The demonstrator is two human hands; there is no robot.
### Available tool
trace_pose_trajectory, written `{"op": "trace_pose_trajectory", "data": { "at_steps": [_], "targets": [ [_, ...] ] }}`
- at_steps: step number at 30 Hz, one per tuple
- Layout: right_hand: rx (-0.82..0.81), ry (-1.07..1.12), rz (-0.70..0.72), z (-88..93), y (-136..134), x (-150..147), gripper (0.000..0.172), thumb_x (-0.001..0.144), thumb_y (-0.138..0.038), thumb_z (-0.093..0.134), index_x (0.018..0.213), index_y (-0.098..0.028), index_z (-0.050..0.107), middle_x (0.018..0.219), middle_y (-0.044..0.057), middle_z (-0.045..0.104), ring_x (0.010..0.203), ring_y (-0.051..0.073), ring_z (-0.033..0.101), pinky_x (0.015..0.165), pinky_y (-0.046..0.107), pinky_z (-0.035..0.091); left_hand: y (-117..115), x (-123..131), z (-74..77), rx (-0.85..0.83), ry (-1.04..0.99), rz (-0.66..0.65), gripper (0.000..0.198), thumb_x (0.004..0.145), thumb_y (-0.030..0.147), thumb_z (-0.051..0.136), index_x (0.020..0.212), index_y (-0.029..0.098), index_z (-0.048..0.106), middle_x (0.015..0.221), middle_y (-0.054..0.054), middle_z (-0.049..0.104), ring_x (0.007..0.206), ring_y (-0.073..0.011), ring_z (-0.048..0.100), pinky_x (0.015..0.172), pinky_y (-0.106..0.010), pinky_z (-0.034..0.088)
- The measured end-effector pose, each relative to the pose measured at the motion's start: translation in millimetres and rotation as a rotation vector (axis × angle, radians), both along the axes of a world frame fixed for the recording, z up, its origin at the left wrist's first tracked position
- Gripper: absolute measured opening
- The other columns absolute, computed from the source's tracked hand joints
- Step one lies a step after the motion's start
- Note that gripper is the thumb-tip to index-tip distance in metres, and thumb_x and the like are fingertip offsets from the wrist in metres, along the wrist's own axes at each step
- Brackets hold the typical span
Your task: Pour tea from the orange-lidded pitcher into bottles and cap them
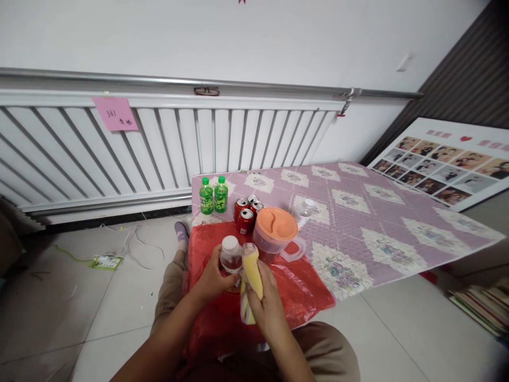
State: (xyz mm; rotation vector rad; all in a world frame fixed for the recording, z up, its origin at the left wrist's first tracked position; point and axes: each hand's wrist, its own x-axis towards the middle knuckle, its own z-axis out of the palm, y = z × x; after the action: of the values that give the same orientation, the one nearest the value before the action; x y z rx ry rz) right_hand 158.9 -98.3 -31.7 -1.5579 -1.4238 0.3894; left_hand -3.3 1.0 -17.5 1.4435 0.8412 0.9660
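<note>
My left hand is wrapped round a clear plastic bottle with a white cap, upright over a red plastic sheet. In my right hand is a folded yellow cloth with a pale purple edge, close beside the bottle's right side. Just behind stands a clear plastic pitcher with an orange lid and a handle on its right. Several red drink cans are grouped left of the pitcher. The bottle's lower part is partly hidden by my fingers.
Two green bottles stand at the table's back left. Another clear bottle is behind the pitcher. A purple flowered cloth covers the table. A white radiator runs along the wall, and a photo board leans at right.
</note>
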Motion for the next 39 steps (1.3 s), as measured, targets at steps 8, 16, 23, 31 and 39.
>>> {"op": "trace_pose_trajectory", "data": {
  "at_steps": [8, 16, 23, 31, 39],
  "targets": [
    [-0.293, 0.583, 0.009, 11.7, 14, 5, 0.051, 0.079, -0.032, 0.064, 0.128, -0.021, 0.061, 0.115, 0.006, 0.074, 0.101, 0.026, 0.069, 0.092, 0.039, 0.053, -1, -20, 27.1, -0.013, -0.010, -0.048, 0.080, 0.064, 0.028, 0.081, 0.133, 0.016, 0.044, 0.126, -0.015, 0.066, 0.115, -0.0316, 0.066, 0.102, -0.046, 0.054],
    [-0.534, 1.398, 0.036, 0.9, 0, -17, 0.039, 0.058, -0.038, 0.086, 0.088, -0.018, 0.070, 0.075, 0.004, 0.075, 0.066, 0.020, 0.069, 0.065, 0.029, 0.054, -3, -19, 29.0, -0.047, -0.171, -0.048, 0.078, 0.067, 0.038, 0.083, 0.131, 0.020, 0.044, 0.123, -0.013, 0.066, 0.114, -0.0308, 0.066, 0.100, -0.047, 0.054],
    [-0.629, 1.447, 0.112, 2.3, -21, -20, 0.045, 0.058, -0.042, 0.087, 0.093, -0.017, 0.073, 0.080, 0.006, 0.078, 0.069, 0.021, 0.072, 0.068, 0.032, 0.056, 1, -22, 26.3, 0.000, -0.066, 0.085, 0.087, 0.067, 0.033, 0.081, 0.140, 0.018, 0.036, 0.128, -0.015, 0.064, 0.117, -0.0310, 0.065, 0.102, -0.045, 0.054],
    [-0.592, 0.954, -0.015, 21.0, -62, 39, 0.058, 0.070, -0.053, 0.072, 0.118, -0.019, 0.068, 0.091, 0.008, 0.078, 0.074, 0.028, 0.073, 0.069, 0.040, 0.058, 13, -28, 11.7, -0.038, -0.031, 0.232, 0.092, 0.062, 0.034, 0.081, 0.139, 0.016, 0.034, 0.131, -0.018, 0.062, 0.119, -0.0314, 0.065, 0.105, -0.044, 0.051],
    [-0.262, -0.182, -0.203, -29.8, -43, 78, 0.051, 0.078, -0.029, 0.061, 0.128, -0.017, 0.065, 0.133, 0.017, 0.065, 0.125, 0.035, 0.059, 0.108, 0.055, 0.043, -4, -18, 13.4, -0.035, 0.134, 0.188, 0.081, 0.063, 0.031, 0.077, 0.135, 0.018, 0.041, 0.125, -0.013, 0.066, 0.113, -0.0302, 0.068, 0.100, -0.043, 0.055]
  ]
}}
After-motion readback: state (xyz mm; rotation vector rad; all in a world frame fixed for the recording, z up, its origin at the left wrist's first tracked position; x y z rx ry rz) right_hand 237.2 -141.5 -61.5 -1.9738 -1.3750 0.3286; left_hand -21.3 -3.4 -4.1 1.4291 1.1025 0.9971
